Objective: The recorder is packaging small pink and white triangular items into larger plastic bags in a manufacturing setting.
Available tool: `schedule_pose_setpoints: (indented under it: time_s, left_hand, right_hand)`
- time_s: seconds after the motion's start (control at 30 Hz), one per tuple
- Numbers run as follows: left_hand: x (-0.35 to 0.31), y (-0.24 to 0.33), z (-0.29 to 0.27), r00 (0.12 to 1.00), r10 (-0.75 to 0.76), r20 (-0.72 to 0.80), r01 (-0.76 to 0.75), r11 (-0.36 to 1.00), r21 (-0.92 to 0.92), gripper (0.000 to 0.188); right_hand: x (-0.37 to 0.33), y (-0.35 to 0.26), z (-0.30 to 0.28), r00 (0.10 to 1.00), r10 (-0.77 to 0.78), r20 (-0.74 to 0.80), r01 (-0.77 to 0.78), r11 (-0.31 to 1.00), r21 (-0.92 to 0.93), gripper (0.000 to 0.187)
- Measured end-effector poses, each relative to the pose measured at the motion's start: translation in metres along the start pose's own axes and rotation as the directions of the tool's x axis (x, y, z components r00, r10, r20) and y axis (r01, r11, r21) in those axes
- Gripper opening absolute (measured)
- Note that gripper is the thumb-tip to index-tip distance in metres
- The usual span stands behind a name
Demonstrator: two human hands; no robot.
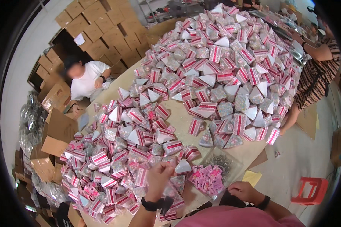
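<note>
hovering curled — left hand point(159, 181) by wedges point(183, 167), right hand point(247, 191) by cards point(207, 178), grips unclear

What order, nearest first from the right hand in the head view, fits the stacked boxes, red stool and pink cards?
1. Pink cards, left of the right hand
2. Red stool, right, on the floor
3. Stacked boxes, far upper left

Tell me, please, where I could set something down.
Bare table runs between the left wedge heap and the far wedge heap; a smaller patch lies between the clear bag and the table's right edge. Crowding is worst within both heaps and around the left hand.
</note>
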State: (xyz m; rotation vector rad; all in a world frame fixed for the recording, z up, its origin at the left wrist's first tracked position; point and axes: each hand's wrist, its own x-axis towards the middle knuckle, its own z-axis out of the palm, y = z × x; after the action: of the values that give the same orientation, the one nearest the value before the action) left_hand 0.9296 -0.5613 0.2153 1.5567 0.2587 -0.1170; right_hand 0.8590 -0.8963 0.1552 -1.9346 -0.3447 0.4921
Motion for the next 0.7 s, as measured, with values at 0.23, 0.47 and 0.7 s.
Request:
schedule_pose_setpoints:
  time_s: [0.23, 0.47, 0.7]
  left_hand:
    - [-0.079, -0.013, 0.059, 0.982, -0.113, 0.152, 0.123, 0.990, -0.062, 0.003]
    - [-0.118, -0.070, 0.149, 0.967, -0.235, 0.097, 0.254, 0.891, -0.376, 0.007]
    - [-0.134, -0.064, 0.204, 0.961, -0.276, -0.013, 0.250, 0.891, -0.378, 0.005]
  right_hand:
    - [0.021, -0.028, -0.004, 0.968, -0.113, 0.223, 0.080, 0.985, 0.154, 0.025]
    - [0.009, -0.039, -0.024, 0.940, -0.213, 0.266, 0.168, 0.969, 0.180, 0.024]
    - [-0.014, -0.002, -0.046, 0.940, -0.109, 0.324, -0.086, 0.842, 0.532, 0.012]
